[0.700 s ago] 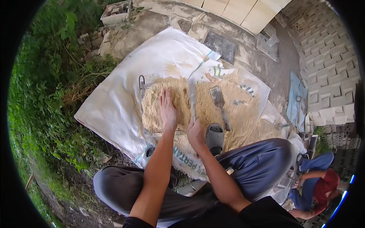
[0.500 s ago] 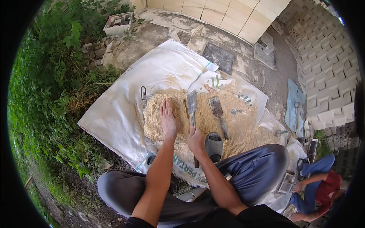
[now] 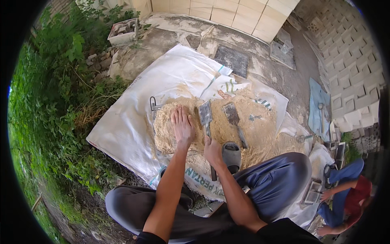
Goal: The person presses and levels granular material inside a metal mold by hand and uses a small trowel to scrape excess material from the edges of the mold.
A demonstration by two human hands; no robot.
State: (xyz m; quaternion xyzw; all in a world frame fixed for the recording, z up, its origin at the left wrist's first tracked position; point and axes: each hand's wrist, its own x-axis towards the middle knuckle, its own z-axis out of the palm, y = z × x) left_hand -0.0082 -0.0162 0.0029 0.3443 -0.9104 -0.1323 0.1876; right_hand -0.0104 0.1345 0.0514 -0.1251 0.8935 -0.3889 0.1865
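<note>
My left hand (image 3: 183, 126) lies palm down with outstretched fingers on a heap of pale, crumbly material (image 3: 164, 130). The heap covers much of a thin metal frame (image 3: 154, 105), whose loop shows at the far left corner. In my right hand (image 3: 213, 151), closed round the handle, is a flat-bladed trowel (image 3: 205, 113); its blade rests over the loose material just right of the heap. A second trowel (image 3: 231, 114), smeared with the same stuff, lies farther right. Under all this spreads a white woven sack (image 3: 126, 112).
A grey sandal (image 3: 230, 154) is by my right wrist. Dark flat slabs (image 3: 233, 60) lie beyond the sack. Greenery (image 3: 61, 134) borders the left, near a white box (image 3: 123, 32). Stacked pale blocks (image 3: 353, 77) stand right; a co-worker in red (image 3: 353, 199) sits lower right.
The trowel in my right hand has turned from a steep tilt to show its blade's broad face. My left hand has shifted slightly right on the heap and stays flat.
</note>
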